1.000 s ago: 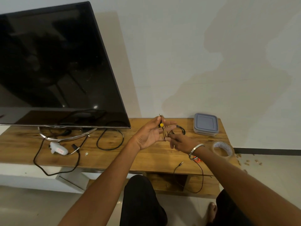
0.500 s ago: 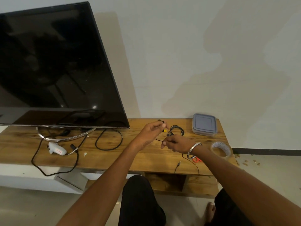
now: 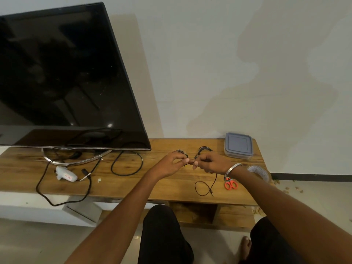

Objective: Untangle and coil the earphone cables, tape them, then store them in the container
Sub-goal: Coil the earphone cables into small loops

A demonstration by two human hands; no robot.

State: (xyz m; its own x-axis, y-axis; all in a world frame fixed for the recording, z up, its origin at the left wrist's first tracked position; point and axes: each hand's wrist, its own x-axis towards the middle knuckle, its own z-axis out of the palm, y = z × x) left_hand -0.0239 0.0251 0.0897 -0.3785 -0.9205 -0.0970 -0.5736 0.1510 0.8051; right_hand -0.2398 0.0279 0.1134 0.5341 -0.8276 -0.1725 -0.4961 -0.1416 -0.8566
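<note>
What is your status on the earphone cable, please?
Left hand and right hand both pinching the earphone cable, coil half done, plug end trailing on the table. Container lidded. Nothing in the way.

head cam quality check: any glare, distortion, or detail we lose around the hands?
Head view: wide-angle bend, the TV edge leans hard; dim, warm light; small glare spots low on the screen, which mirrors the room; the thin earphone cable is barely resolved between the left hand and right hand; the tape roll is half hidden by the right arm.

text: none legible | white device (image 3: 65,175): red marking, perhaps lettering
</note>
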